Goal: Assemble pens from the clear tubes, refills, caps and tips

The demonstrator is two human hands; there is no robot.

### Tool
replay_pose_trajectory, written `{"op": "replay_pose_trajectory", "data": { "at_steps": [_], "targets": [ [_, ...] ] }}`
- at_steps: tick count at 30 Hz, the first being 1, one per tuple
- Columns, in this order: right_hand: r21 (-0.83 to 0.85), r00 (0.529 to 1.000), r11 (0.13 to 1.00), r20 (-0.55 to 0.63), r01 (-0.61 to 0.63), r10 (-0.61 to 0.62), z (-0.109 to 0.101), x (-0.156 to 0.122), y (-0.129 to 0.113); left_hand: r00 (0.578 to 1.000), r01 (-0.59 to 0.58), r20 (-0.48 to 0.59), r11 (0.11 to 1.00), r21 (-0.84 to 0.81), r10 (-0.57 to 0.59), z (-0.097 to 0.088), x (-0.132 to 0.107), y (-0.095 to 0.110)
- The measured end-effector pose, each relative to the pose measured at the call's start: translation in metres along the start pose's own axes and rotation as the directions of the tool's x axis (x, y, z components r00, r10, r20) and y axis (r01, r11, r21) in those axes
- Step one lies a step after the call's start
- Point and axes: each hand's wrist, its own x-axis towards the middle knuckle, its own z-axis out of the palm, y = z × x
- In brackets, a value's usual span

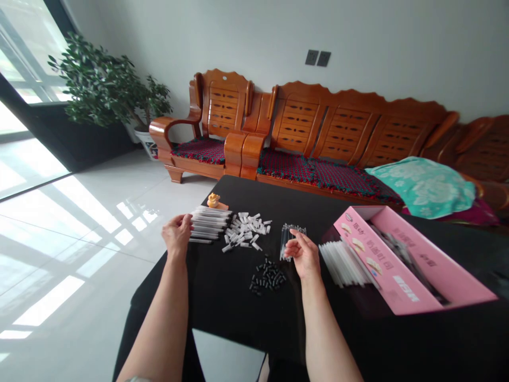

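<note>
My left hand (177,233) rests at the left end of a row of assembled white pens (209,224) on the black table (222,297), its fingers curled against them. My right hand (303,253) hovers beside a bundle of thin clear refills (289,236), fingers pinched on one of them. Between my hands lie a heap of white caps (246,231) and a small pile of black end pieces (268,278). A stack of white pen barrels (344,262) lies just right of my right hand.
An open pink cardboard box (401,270) sits at the table's right. A small orange figure (213,200) stands behind the pens. Beyond the table are a wooden sofa (318,132), a potted plant (107,85) and a glossy tiled floor (71,233).
</note>
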Motion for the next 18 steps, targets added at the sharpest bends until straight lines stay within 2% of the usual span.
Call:
{"op": "replay_pose_trajectory", "data": {
  "at_steps": [6, 12, 16, 18],
  "targets": [
    [0.0, 1.0, 1.0, -0.006, 0.007, -0.007, -0.001, 0.0, -0.001, 0.996, 0.09, 0.017, 0.995, -0.035, -0.089, 0.003, 0.001, -0.006],
    [-0.04, 0.999, 0.999, -0.028, 0.023, -0.025, 0.002, -0.001, -0.001, 0.997, 0.041, -0.061, 0.999, -0.007, -0.042, 0.004, -0.004, -0.003],
    [-0.172, 0.989, 0.981, -0.105, 0.085, -0.104, 0.003, -0.001, 0.002, 0.995, -0.053, -0.082, 0.999, -0.006, 0.053, 0.009, -0.019, 0.017],
    [-0.323, 0.968, 0.939, -0.173, 0.119, -0.182, -0.001, 0.001, 0.002, 0.992, -0.126, 0.005, 0.991, -0.038, 0.126, 0.018, -0.034, 0.035]
  ]
}}
